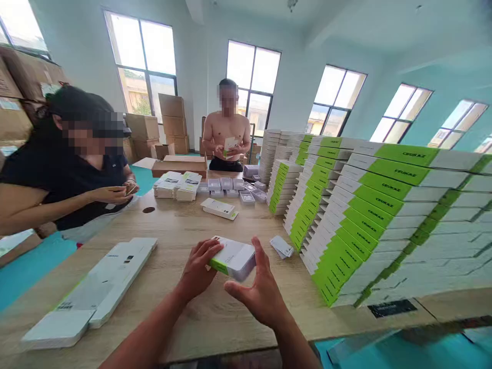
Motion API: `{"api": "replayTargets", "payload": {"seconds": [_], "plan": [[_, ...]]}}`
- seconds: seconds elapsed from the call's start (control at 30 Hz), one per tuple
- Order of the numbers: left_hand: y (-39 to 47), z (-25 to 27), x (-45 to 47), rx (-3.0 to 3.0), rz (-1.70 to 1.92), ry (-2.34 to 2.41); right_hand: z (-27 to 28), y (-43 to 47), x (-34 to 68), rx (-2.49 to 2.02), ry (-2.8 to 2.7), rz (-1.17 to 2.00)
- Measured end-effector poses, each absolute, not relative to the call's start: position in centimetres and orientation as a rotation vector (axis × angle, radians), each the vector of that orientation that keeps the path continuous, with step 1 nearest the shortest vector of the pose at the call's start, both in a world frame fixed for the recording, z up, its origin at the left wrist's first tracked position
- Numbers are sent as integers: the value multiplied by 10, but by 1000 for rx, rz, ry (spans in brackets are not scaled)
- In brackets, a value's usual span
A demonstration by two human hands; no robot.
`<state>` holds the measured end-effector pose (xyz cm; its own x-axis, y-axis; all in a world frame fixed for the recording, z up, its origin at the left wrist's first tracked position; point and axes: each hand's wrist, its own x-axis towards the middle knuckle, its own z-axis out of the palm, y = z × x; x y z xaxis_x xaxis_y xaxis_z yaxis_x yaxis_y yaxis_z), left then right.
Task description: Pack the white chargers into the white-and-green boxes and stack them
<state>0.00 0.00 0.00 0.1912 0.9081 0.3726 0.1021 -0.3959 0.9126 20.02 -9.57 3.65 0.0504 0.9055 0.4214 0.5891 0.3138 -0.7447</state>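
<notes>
Two bare hands work over a pale wood-grain tabletop (pixel 165 230), seen from the wearer's own viewpoint. The left hand (pixel 200 269) is closed around the left end of a flat, rectangular white carton with a lime-green edge (pixel 232 254), fingers on top, holding it above the near middle of the tabletop. The right hand (pixel 259 289) is wide open at the carton's other end, thumb and forefinger spread around its pale, rounded end; whether a fingertip touches it is hard to tell. Just right of the hands lie a few small white printed cards (pixel 282 246), and beyond them rises a big stack of white and lime-green boxes (pixel 346 230) marked "CEUKAZ". To the left lie long, flat white cartons (pixel 115 277), overlapping. Farther back are a couple of thin white cartons with green edges (pixel 220 208), piles of flat printed white cartons (pixel 179 185) and small pale plastic trays (pixel 226 185). A co-worker in a dark top (pixel 109 177) sits at the left; another, bare-chested (pixel 226 130), stands across the tabletop, holding a white and green carton (pixel 230 146).
</notes>
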Motion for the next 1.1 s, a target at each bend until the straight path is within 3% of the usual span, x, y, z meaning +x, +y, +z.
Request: {"api": "replayTargets", "payload": {"seconds": [0.13,0.23,0.37,0.6,1.1], "plan": [[-27,17,6,1690,1101,827,39,-99,227,-1246,-1658,297],[-59,15,11,1526,989,701,30,-105,239,-1083,-1755,463],[-97,-8,14,1388,1275,873,6,-121,246,-997,-1786,466],[-118,-22,4,1872,1557,834,-6,-142,259,-940,-1894,291],[-129,22,-16,2557,1228,732,11,-153,269,-761,-2080,145]]}}
